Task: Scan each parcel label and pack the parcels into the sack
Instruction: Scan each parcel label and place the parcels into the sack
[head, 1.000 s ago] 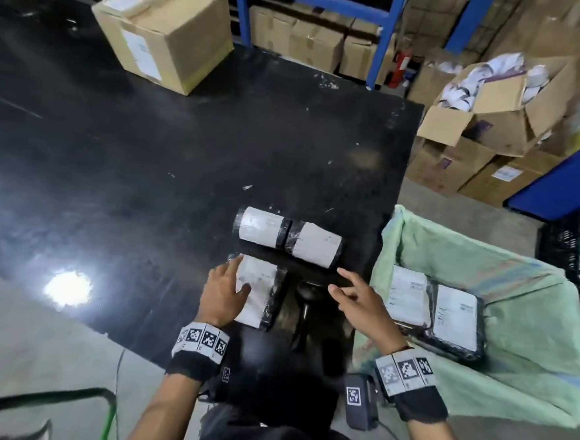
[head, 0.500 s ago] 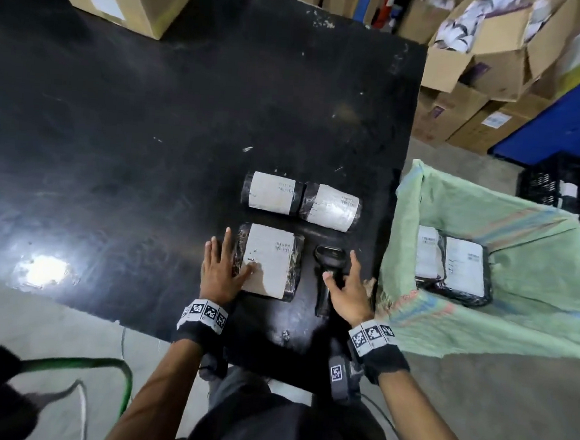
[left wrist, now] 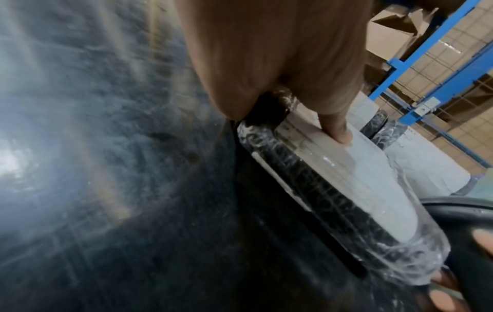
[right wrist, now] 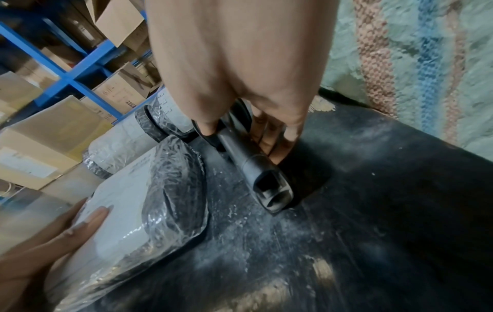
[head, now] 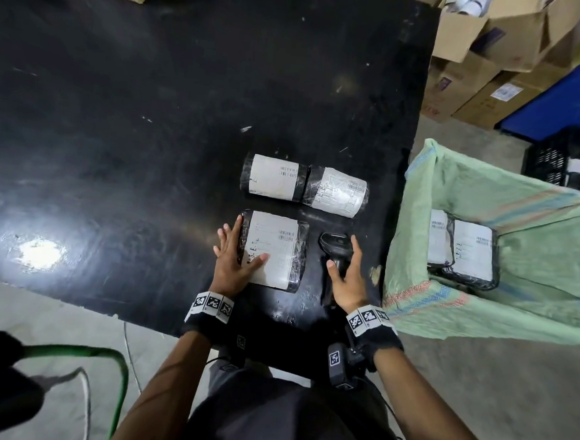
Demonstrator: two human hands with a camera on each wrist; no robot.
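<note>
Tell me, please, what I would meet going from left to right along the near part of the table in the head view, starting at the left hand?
Left hand → flat wrapped parcel under its thumb → black handheld scanner → right hand closing on the scanner → green sack → two parcels in the sack.

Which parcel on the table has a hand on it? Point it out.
The flat parcel nearest the person: the left hand rests on it. The two rolled parcels behind it lie untouched.

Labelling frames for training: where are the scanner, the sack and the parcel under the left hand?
scanner (head: 334, 244), head view, on its head.
sack (head: 553, 217), head view, on its inner wall.
parcel (head: 276, 253), head view, on its label.
</note>
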